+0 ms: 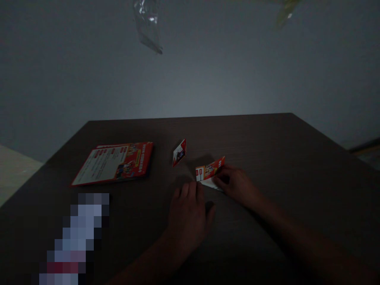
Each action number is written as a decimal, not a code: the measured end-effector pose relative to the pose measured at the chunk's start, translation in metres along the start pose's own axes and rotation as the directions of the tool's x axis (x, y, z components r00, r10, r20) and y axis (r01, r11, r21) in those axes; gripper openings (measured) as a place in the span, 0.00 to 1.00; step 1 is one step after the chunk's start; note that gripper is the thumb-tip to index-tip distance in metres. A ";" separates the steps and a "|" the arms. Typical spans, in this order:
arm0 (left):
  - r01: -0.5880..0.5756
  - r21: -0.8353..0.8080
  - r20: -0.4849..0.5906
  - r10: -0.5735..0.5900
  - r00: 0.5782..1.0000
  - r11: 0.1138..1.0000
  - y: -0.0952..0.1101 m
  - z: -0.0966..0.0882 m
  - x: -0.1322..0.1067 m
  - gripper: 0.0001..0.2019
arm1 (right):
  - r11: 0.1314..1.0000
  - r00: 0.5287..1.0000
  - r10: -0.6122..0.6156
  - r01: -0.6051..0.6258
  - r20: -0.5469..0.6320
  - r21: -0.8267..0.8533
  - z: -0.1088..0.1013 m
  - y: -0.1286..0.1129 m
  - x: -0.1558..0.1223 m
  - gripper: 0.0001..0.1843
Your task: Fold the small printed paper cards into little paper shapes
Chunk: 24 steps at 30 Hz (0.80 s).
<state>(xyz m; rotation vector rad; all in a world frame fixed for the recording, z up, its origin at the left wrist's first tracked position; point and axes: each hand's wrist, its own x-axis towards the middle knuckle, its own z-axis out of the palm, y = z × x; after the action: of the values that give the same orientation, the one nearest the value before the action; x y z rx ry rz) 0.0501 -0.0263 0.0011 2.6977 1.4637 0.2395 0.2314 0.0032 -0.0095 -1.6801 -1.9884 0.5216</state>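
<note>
A red, orange and white printed leaflet point(209, 170), folded so that its upper flap stands raised, rests at the middle of the table. My right hand point(239, 185) pinches it at the right end, fingers and thumb closed on the paper. Palm down on the table, my left hand point(188, 209) has its fingers stretched toward the leaflet's near left corner, with the thumb apart. Whether those fingertips touch the paper I cannot tell. Just beyond lies a small red-edged card point(179, 152) with a dark picture.
Red-and-white printed leaflets point(103, 164) lie in a stack on the left of the dark wooden table point(267, 138). A pixelated pale strip point(80, 233) covers the lower left. Clear plastic point(148, 25) shows against the grey wall point(208, 71). The light is dim.
</note>
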 end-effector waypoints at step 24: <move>0.031 -0.002 0.023 -0.031 0.999 1.000 -0.004 -0.003 0.003 0.23 | 0.999 0.999 0.047 -0.047 -0.010 -0.001 -0.001 0.002 0.003 0.09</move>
<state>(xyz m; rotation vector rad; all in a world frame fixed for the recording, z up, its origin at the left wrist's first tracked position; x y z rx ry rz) 0.0483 -0.0215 0.0037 2.6649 1.4968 0.2071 0.2333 0.0067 -0.0099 -1.7310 -1.9468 0.5278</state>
